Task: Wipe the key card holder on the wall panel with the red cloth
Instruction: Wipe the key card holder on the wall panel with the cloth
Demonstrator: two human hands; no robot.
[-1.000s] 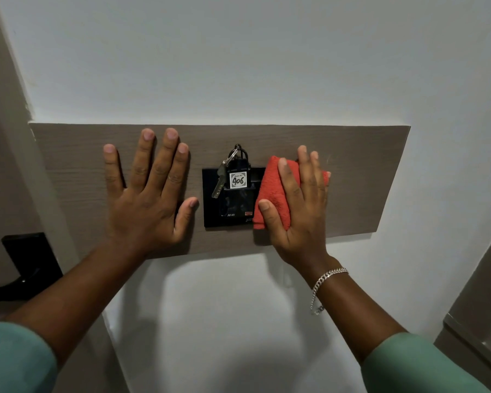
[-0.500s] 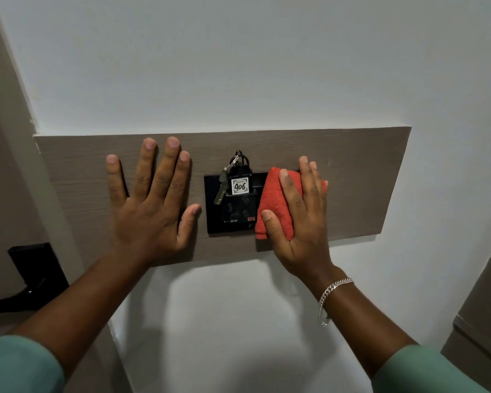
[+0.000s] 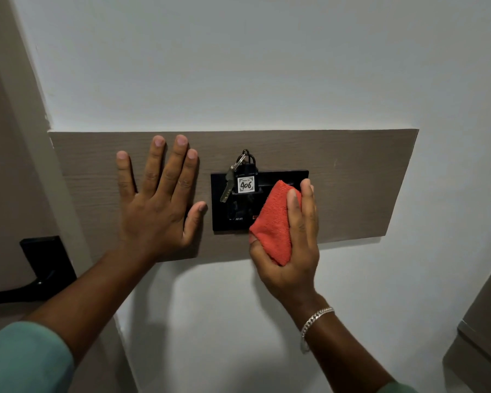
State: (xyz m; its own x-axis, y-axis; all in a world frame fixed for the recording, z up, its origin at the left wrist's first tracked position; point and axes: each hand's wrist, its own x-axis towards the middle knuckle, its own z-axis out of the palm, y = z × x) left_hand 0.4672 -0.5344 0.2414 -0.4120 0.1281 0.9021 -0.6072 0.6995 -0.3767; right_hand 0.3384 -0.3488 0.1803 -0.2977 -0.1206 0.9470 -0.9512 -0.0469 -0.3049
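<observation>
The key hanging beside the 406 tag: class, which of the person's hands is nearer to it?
Left, narrowly. The left hand lies flat on the wood panel, its thumb tip just left of the key. The right hand holds the red cloth lower right of the key.

1. Single view only, worn on the head; no second view for overlap.
2. Faced straight at a white wall (image 3: 238, 66), tilted slightly downward, at arm's reach.
3. Centred on the wood-grain wall panel (image 3: 352, 180) with its black key card holder (image 3: 219, 219); both forearms entered from the bottom edge.
4. Wide-angle bend visible at the borders: black door handle (image 3: 37, 268) at far left, a cabinet edge (image 3: 482, 330) at lower right.
</observation>
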